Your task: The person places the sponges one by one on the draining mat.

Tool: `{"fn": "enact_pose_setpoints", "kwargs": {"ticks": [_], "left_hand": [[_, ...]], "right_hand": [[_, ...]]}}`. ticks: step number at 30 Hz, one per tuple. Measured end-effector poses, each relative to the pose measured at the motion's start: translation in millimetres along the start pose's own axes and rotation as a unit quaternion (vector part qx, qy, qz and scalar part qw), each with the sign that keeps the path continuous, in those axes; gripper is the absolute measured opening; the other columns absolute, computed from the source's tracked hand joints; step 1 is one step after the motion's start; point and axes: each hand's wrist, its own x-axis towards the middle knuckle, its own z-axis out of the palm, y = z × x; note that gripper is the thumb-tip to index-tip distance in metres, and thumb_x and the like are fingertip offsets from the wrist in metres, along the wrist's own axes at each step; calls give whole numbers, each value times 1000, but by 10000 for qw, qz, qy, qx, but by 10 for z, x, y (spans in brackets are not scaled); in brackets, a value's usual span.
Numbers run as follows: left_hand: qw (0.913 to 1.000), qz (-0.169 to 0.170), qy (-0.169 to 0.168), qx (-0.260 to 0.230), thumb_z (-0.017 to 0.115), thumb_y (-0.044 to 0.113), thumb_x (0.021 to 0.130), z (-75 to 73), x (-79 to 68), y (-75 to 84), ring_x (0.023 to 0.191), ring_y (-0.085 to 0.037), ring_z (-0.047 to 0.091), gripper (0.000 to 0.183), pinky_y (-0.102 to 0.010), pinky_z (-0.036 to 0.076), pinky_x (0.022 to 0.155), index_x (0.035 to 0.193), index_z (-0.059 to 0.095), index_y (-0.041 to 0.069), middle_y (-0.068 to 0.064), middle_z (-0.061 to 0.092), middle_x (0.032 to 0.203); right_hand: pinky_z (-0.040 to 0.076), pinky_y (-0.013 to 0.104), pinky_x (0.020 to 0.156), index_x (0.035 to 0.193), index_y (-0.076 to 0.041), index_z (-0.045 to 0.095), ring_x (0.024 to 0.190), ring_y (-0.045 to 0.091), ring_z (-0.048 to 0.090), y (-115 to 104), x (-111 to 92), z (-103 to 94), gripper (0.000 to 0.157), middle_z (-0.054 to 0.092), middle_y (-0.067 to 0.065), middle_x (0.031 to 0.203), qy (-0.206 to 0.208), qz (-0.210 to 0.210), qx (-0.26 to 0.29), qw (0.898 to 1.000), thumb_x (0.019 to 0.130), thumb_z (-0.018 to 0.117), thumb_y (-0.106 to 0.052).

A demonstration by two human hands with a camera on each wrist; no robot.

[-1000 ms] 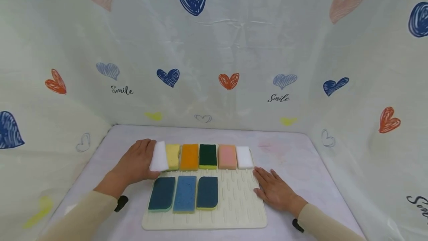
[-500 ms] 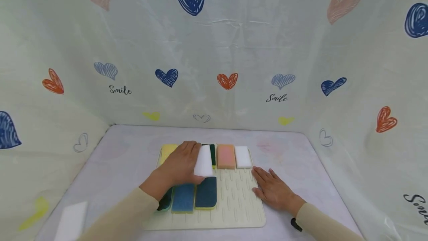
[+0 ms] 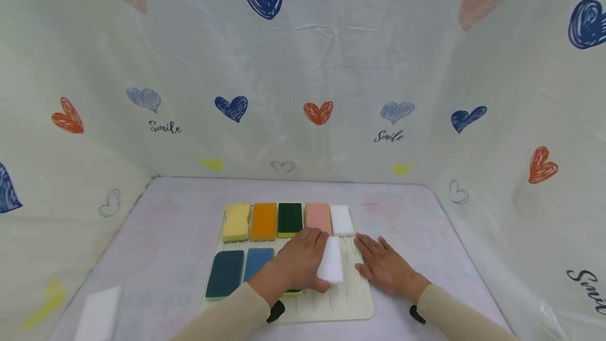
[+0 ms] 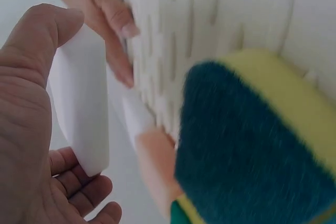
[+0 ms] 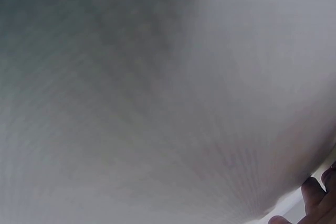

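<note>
My left hand (image 3: 299,261) grips a white sponge (image 3: 332,261) over the right part of the cream ridged mat (image 3: 352,301). In the left wrist view the sponge (image 4: 84,100) is pinched upright between thumb and fingers, beside a teal-and-yellow scouring sponge (image 4: 252,140). My right hand (image 3: 388,268) rests with extended fingers at the mat's right edge. Along the back row lie a yellow sponge (image 3: 236,222), an orange one (image 3: 263,221), a dark green one (image 3: 290,219), a pink one (image 3: 318,216) and another white sponge (image 3: 342,221).
In the front row are a dark teal sponge (image 3: 225,273) and a blue sponge (image 3: 258,262); a third is mostly hidden behind my left hand. Another white block (image 3: 98,313) lies on the table at lower left. Heart-printed sheeting (image 3: 279,67) encloses the back and sides.
My left hand has carried the white sponge from the mat's left end rightward and nearer, past the front row. The lower-left white block has come into view. My right hand stays put.
</note>
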Motion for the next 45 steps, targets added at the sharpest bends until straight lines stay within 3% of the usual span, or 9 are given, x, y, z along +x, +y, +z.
{"fn": "enact_pose_setpoints", "kwargs": {"ticks": [6, 12, 21, 45], "left_hand": [[9992, -90, -341, 168, 64, 78, 71, 131, 3, 74, 123, -19, 44, 104, -32, 36, 113, 141, 41, 5, -6, 50, 135], [9976, -227, -571, 333, 64, 79, 69, 233, -7, 64, 114, -19, 46, 99, -32, 41, 109, 134, 46, 6, -7, 53, 124], [9939, -393, -995, 265, 63, 78, 71, 331, -20, 41, 116, -20, 47, 101, -34, 38, 111, 140, 43, 7, -7, 52, 131], [9916, -411, -1146, 430, 63, 81, 69, 364, -14, 57, 120, -19, 45, 106, -33, 33, 115, 143, 41, 8, -5, 50, 135]], "right_hand": [[23, 54, 120, 156, -11, 23, 150, 23, 24, -14, 27, -3, 71, 21, 4, 163, 65, -56, -50, 10000, 102, 31, -57], [22, 54, 120, 156, -11, 22, 150, 23, 23, -24, 28, -11, 72, 20, 3, 164, 17, -9, -64, 10000, 102, 30, -58], [23, 54, 119, 156, -10, 24, 149, 23, 24, -24, 19, -12, 72, 22, 4, 163, 53, -22, -63, 10000, 102, 31, -57], [24, 54, 119, 156, -10, 25, 149, 23, 25, -18, 7, 23, 72, 23, 4, 163, 119, -4, -105, 9999, 102, 32, -57]]}}
